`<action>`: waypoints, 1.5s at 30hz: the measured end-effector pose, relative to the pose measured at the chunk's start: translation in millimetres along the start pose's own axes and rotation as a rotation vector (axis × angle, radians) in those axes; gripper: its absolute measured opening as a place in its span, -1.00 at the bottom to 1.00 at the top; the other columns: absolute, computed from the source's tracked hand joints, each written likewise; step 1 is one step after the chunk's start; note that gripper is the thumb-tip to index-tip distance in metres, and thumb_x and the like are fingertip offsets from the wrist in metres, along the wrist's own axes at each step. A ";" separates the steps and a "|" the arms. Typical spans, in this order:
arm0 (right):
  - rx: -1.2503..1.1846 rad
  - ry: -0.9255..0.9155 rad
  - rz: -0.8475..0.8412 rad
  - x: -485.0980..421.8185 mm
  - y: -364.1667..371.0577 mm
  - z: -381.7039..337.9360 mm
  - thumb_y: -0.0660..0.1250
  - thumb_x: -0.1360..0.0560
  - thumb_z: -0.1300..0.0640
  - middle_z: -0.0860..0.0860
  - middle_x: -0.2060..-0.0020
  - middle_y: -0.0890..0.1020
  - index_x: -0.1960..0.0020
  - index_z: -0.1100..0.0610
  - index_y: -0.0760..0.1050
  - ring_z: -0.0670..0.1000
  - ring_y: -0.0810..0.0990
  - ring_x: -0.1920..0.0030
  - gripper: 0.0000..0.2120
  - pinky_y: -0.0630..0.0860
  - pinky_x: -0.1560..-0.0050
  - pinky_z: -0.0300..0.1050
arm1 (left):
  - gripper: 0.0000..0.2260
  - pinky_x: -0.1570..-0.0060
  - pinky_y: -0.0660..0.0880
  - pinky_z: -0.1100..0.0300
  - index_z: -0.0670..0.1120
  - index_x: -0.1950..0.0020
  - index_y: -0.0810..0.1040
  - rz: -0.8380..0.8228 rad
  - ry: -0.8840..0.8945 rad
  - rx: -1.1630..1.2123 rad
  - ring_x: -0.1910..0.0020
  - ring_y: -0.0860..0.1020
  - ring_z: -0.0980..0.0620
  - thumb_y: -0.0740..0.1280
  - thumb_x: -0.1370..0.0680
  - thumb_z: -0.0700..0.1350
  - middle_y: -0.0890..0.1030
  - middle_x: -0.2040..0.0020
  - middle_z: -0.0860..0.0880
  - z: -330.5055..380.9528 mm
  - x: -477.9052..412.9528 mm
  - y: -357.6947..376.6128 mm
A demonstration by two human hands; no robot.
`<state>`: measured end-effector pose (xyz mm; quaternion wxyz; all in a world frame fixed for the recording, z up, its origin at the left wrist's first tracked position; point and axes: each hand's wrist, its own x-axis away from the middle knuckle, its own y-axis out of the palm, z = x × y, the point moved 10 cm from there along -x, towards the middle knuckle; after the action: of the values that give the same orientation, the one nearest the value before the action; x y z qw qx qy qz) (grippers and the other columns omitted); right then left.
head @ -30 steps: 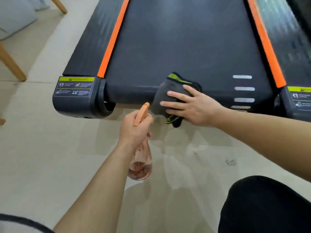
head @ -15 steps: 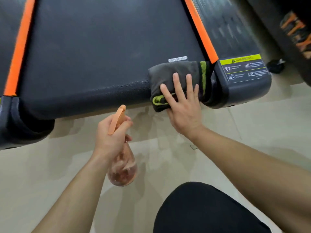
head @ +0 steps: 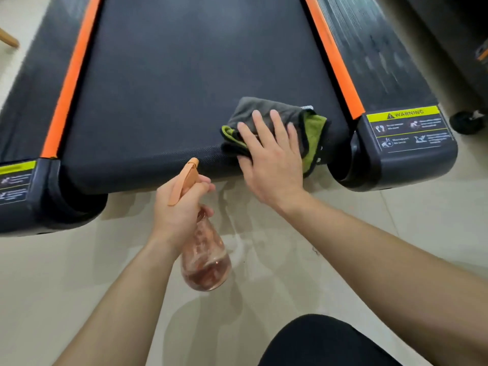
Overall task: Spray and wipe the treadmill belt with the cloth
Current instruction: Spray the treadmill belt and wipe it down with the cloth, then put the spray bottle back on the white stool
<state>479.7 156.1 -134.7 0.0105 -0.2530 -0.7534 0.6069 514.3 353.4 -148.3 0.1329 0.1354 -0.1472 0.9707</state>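
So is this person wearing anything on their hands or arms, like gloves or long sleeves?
No. The left hand and the right hand are both bare, with no gloves, rings or watch showing. No sleeves come into view on either arm.

One treadmill belt (head: 184, 101) is in view. Beside it run two orange strips (head: 70, 83) (head: 332, 56) and two black foot rails (head: 29, 88) (head: 377, 62). There are two dark end caps (head: 39, 207) (head: 412, 165), each with one yellow-topped warning label (head: 15, 180) (head: 406, 130), making two labels. There is one grey-and-green cloth (head: 266, 107) and one clear spray bottle (head: 206, 262). Two hands show, one left hand (head: 179, 207) and one right hand (head: 272, 165). At the edges are one wooden furniture leg (head: 8, 39) and one black wheel (head: 467, 122).
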 end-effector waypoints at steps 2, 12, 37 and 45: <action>0.026 -0.036 -0.175 -57.8 13.9 -19.0 0.07 -0.59 -0.15 0.05 -0.59 0.26 -0.54 -0.07 0.30 0.19 0.14 -0.60 -0.46 0.02 -0.56 0.20 | -0.81 0.23 0.52 0.05 0.05 0.14 0.68 0.017 0.014 0.030 0.34 0.59 0.03 0.41 -0.57 -0.23 0.70 0.20 0.00 9.7 -3.7 -6.0; 0.057 -0.348 -0.318 -12.7 8.9 -31.8 0.01 -0.57 -0.19 0.03 -0.53 0.37 -0.53 0.00 0.35 0.20 0.31 -0.52 -0.41 0.26 -0.47 0.21 | -0.84 0.21 0.56 0.06 -0.13 -0.03 0.70 0.007 -0.020 0.040 0.31 0.62 0.05 0.44 -0.48 -0.13 0.73 0.00 -0.23 35.1 -10.8 -36.2; -1.008 1.338 -0.331 227.1 -151.2 26.1 0.13 -0.70 -0.03 -0.02 -0.04 0.63 -0.28 0.03 0.49 0.02 0.62 -0.03 -0.74 0.59 -0.01 0.01 | -0.78 0.12 0.41 0.36 -0.01 -0.32 0.51 -0.222 -0.006 -0.460 0.07 0.57 0.04 0.36 -0.67 -0.09 0.59 -0.10 0.03 144.2 153.8 -29.9; -0.923 1.492 -0.269 315.7 -255.5 69.6 0.13 -0.70 -0.03 -0.03 0.00 0.64 -0.21 0.04 0.48 0.00 0.62 0.00 -0.77 0.56 -0.05 0.01 | -0.60 0.09 0.69 -0.05 0.09 -0.48 0.38 -0.616 0.395 -0.801 0.11 0.67 -0.03 0.23 -0.65 0.14 0.59 -0.35 0.07 187.9 271.3 58.2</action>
<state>87.9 182.7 -9.9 0.4671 -0.4708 -0.7434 -0.0869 287.3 298.5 92.0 0.4775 -0.0742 -0.4315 0.7618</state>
